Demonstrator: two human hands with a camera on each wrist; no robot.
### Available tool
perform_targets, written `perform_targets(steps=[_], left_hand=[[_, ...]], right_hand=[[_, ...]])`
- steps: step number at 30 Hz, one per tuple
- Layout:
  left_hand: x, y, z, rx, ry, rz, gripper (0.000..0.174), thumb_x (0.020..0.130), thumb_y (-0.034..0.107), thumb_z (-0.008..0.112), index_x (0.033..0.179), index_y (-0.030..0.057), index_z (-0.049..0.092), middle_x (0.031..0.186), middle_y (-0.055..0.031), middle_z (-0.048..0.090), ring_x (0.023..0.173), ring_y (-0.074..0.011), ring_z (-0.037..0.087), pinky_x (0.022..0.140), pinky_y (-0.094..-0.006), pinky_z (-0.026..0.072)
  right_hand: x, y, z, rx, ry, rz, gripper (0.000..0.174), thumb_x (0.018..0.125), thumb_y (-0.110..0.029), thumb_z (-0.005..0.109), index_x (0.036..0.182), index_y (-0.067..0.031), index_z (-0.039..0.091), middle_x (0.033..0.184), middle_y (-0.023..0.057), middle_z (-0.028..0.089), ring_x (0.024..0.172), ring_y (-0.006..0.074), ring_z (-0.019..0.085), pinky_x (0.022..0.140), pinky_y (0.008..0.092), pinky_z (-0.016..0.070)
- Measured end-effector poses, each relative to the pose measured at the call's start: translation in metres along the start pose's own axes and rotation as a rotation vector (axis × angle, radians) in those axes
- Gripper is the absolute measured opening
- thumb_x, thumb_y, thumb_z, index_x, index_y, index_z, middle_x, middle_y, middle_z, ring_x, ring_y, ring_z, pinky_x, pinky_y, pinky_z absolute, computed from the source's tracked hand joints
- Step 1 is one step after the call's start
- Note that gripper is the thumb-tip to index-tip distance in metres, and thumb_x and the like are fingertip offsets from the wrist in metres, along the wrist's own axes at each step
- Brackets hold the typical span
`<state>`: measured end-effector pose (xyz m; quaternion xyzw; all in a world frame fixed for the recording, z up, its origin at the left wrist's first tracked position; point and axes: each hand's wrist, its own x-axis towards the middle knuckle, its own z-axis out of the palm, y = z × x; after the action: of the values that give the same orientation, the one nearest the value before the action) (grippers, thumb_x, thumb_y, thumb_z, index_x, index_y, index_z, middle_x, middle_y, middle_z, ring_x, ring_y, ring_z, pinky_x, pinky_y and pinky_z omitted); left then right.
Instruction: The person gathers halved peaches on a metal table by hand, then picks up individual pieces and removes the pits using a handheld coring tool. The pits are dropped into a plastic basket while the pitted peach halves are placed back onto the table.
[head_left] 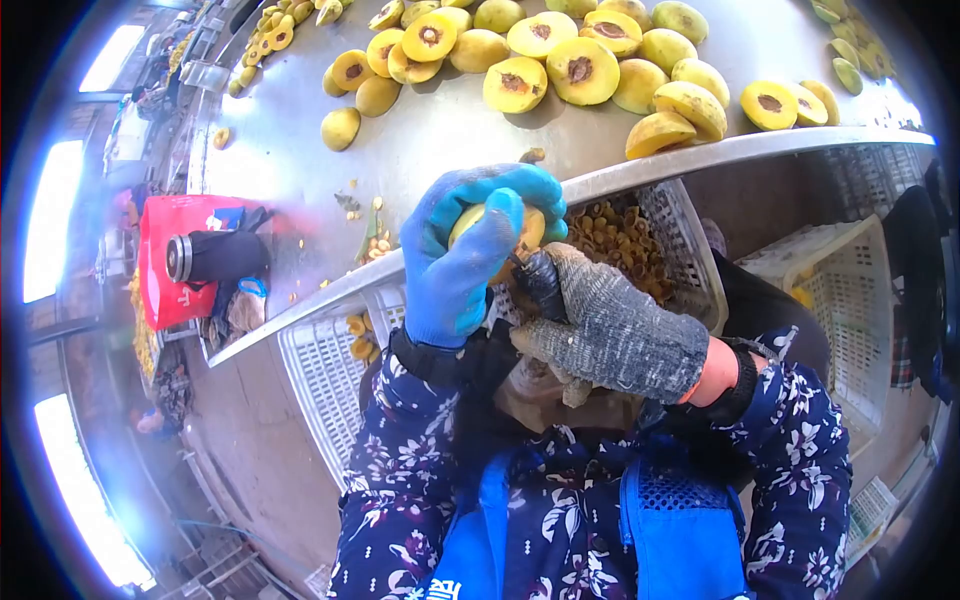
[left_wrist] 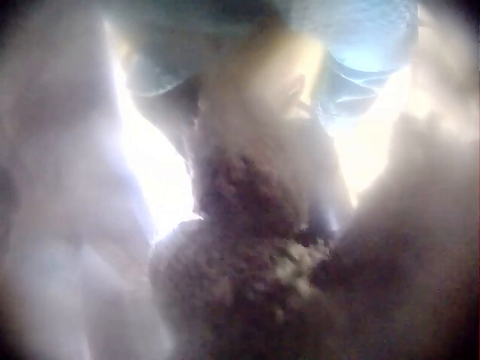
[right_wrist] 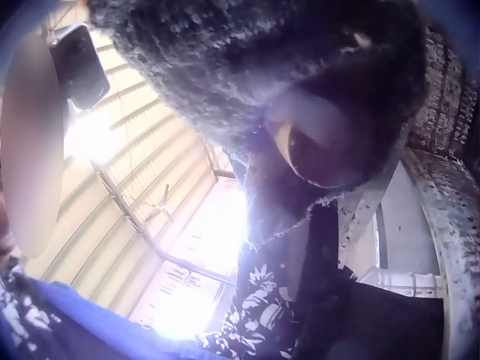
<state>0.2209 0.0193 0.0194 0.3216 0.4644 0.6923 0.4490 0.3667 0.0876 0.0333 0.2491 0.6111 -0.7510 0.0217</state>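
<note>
Grey-knit right hand (head_left: 610, 335): fingers curled, tips at the yellow fruit (head_left: 532, 228); whether they pinch a tool, cannot tell. Blue-gloved left hand (head_left: 470, 255) wraps the fruit, just left, over the white basket (head_left: 700, 290). Halved fruit (head_left: 580, 70) lies beyond on the steel table (head_left: 300, 170). Only the head view shows the grip; the left wrist view is blur.

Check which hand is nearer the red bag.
Left. The left hand, holding a yellow fruit, sits toward the red bag; the right hand is beyond it, farther off.
</note>
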Motion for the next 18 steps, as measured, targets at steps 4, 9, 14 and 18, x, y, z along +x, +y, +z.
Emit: perform_targets(steps=[4,9,14,18], left_hand=[[0.001,0.006,-0.005,0.068,-0.108,-0.017,0.017,0.089,0.01,0.063,0.101,-0.0019,0.062,0.097,-0.0149,0.067,0.084,-0.0208,0.064,0.077,-0.0334,0.0541],[-0.002,0.008,-0.002,0.103,-0.11,0.006,0.018,0.087,0.006,0.065,0.103,-0.0022,0.062,0.097,-0.0135,0.067,0.086,-0.0179,0.064,0.078,-0.0306,0.0542],[0.0,0.011,-0.007,0.203,-0.161,0.011,0.02,0.086,0.006,0.066,0.104,-0.0025,0.063,0.099,-0.0117,0.068,0.087,-0.0153,0.064,0.079,-0.0292,0.0541],[0.0,0.017,-0.006,0.212,-0.228,-0.172,0.022,0.083,0.01,0.068,0.1,-0.0029,0.064,0.099,-0.0137,0.067,0.086,-0.0197,0.065,0.079,-0.0332,0.0538]], right_hand=[[-0.001,0.011,0.004,-0.007,-0.037,-0.067,0.048,0.085,-0.01,0.066,0.125,0.0002,0.041,0.085,0.0095,0.063,0.053,0.0149,0.063,0.044,0.0253,0.0508],[-0.001,0.01,0.0,0.231,-0.224,-0.014,0.047,0.086,-0.011,0.065,0.126,-0.002,0.044,0.083,0.0071,0.064,0.056,0.0135,0.064,0.047,0.0247,0.0503],[-0.003,0.018,0.004,-0.105,-0.055,-0.157,0.046,0.087,-0.016,0.066,0.127,-0.0045,0.046,0.085,0.006,0.066,0.057,0.0123,0.064,0.05,0.0246,0.0503],[-0.008,0.01,0.0,-0.135,-0.091,-0.007,0.049,0.086,-0.02,0.067,0.127,-0.0051,0.046,0.088,0.0062,0.066,0.056,0.0135,0.064,0.05,0.0247,0.0507]])
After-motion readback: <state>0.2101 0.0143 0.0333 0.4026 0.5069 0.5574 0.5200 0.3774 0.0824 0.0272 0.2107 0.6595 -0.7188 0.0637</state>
